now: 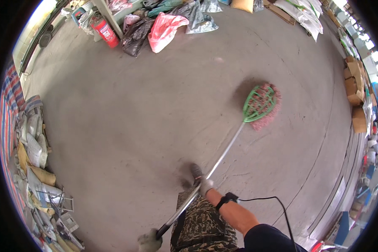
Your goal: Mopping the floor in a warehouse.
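Note:
A mop with a long silver pole (pixel 225 155), a green plastic frame and a fluffy pinkish-red head (pixel 262 105) slants across the view from lower left to upper right. My left hand (pixel 150 241), in a greyish work glove, closes round the dark grip at the pole's near end. Farther up the pole, my gloved right hand (pixel 206 187) is wrapped round the metal. The mop head lies out to the front right over the grey concrete floor (pixel 155 105), a dark shadow beside it. Whether the head touches the floor all along, I cannot tell.
A red fire extinguisher (pixel 105 32) stands at the far left near black and pink plastic bags (pixel 166 31). Stacked sacks (pixel 35 147) line the left side, cardboard boxes (pixel 355 82) the right. A black cable (pixel 277 199) runs from my right wrist strap.

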